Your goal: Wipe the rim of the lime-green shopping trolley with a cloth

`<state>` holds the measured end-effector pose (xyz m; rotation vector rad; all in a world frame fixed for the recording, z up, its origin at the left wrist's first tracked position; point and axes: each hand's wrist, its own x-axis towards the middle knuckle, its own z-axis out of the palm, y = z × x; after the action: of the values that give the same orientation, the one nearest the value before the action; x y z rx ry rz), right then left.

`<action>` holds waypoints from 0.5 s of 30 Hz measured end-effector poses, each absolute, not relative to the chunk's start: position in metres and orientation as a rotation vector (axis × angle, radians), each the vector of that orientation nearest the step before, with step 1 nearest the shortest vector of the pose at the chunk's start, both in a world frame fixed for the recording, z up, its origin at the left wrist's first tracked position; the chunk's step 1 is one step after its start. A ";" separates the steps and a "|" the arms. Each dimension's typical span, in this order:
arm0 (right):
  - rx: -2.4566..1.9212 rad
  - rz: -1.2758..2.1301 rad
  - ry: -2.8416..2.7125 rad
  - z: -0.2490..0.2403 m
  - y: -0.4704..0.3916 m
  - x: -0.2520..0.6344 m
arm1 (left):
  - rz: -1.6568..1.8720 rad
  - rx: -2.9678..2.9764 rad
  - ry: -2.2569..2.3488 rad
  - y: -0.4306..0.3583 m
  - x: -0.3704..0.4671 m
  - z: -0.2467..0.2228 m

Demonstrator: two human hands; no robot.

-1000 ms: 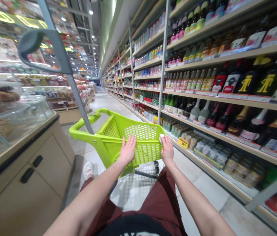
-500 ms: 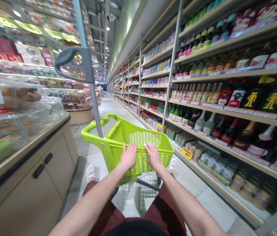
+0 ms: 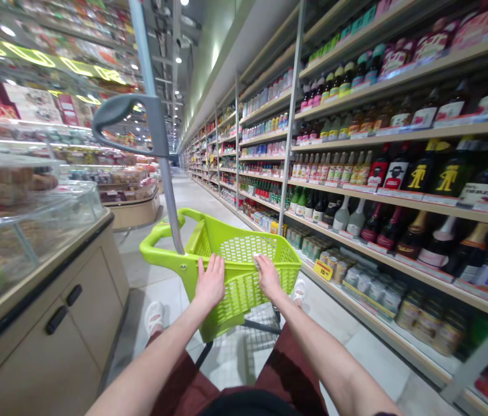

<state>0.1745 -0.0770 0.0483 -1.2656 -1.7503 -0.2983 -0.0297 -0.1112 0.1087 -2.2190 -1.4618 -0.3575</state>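
Observation:
A lime-green shopping cart (image 3: 230, 329) with perforated walls stands in front of me, between my legs. My left hand (image 3: 210, 281) is on the near rim of its basket, fingers over the edge and thumb apart. Farther right along the same rim, my right hand (image 3: 268, 275) has its fingers bent over the edge and bunched together. A small white patch shows at the right fingertips; I cannot tell what it is. From the cart's left end rises a grey pole (image 3: 170, 196) with a looped grey handle (image 3: 118, 124). The visible basket interior holds no goods.
Tall shelves (image 3: 382, 193) of bottles and cans line the right side, with a yellow price tag (image 3: 323, 270) low down. At left stands a wooden counter (image 3: 83, 323) with packaged baked goods (image 3: 14, 179). Between them a pale tiled aisle (image 3: 192, 193) runs into the distance.
My left hand has shifted left along the basket rim, toward the pole. My right fingers look more bunched. The view has turned slightly right, and the shelves appear farther left.

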 end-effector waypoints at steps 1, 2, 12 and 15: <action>-1.205 -0.276 -1.793 0.052 -0.076 0.158 | -0.355 -2.220 -1.466 -0.113 -0.025 0.109; -1.160 -0.263 -1.822 0.055 -0.076 0.145 | -0.353 -2.227 -1.468 -0.114 -0.022 0.110; -1.372 -0.247 -1.677 0.054 -0.076 0.187 | -0.587 -2.197 -1.315 -0.127 -0.058 0.125; -1.380 -0.200 -1.662 0.060 -0.074 0.174 | -0.608 -2.203 -1.266 -0.128 -0.063 0.123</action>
<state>0.1742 -0.0735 0.0602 -1.3801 -1.6624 -0.2003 -0.0633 -0.1284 0.1232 -2.2034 -1.2659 -0.6077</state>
